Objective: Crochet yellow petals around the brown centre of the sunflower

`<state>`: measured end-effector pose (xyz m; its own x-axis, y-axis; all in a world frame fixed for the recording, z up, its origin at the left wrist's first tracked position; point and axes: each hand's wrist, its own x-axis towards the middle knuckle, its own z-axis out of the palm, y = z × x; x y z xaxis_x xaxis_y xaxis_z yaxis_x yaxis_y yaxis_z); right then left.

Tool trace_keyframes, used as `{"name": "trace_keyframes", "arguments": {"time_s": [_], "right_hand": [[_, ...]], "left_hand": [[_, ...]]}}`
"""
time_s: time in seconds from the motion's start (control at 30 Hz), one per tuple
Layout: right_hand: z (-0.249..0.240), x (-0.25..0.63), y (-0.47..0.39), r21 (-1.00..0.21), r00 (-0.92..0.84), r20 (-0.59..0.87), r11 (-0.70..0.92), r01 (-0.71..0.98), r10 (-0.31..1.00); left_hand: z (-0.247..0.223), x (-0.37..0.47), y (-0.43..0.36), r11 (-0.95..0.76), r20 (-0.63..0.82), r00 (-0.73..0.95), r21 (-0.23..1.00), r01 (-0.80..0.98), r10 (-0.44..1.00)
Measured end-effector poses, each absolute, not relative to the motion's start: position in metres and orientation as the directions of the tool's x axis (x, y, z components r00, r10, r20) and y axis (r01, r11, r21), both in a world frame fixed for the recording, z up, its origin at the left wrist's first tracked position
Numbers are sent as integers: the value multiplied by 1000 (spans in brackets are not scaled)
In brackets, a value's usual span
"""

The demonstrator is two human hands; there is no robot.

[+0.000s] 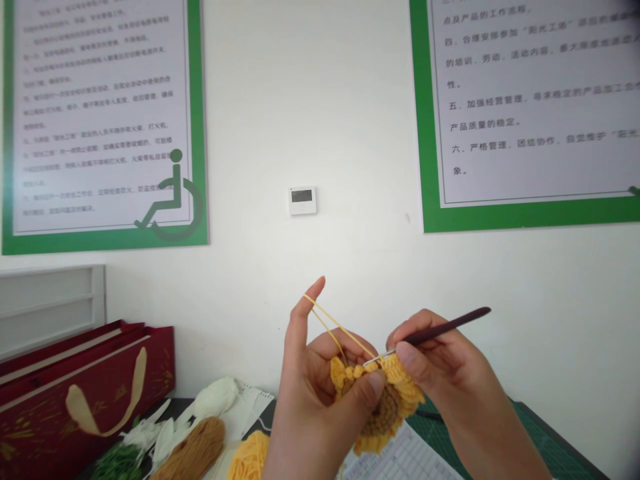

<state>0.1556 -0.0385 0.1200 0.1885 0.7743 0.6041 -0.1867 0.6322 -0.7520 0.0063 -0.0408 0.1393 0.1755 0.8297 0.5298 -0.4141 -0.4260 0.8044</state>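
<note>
My left hand (325, 393) pinches a round crocheted piece (383, 413) with a brown centre and yellow looped edge. Yellow yarn (333, 320) runs over its raised index finger down to the piece. My right hand (440, 367) is closed on a crochet hook (445, 327) with a dark handle, its thumb close to the yellow edge. The hook's thin metal end meets the top edge of the piece, where the yarn comes in. The left thumb covers part of the piece.
At the lower left are red gift bags (100, 400), a brown yarn skein (195, 450), white yarn (215, 398), green yarn (117, 461) and a yellow yarn ball (250, 457). A printed sheet (405, 457) lies beneath the hands, beside a green cutting mat (545, 447). The wall stands behind.
</note>
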Motion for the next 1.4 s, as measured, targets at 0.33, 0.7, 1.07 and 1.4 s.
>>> {"name": "trace_keyframes", "arguments": {"time_s": [0.33,0.7,1.07,1.4], "right_hand": [[112,169,-34,-711,89,700,703,-2,708],[112,157,-31,-682,138,724,731,-4,676],[112,167,-35,-703,10,707,705,-97,707],[110,170,-31,-719,-64,687,666,-197,723]], "left_hand": [[135,7,-35,-432,519,193,827,-360,833],[130,4,-32,-411,584,235,753,-514,777],[124,-16,-9,-348,610,550,786,-511,570],[124,-10,-8,-57,482,641,823,-566,598]]}}
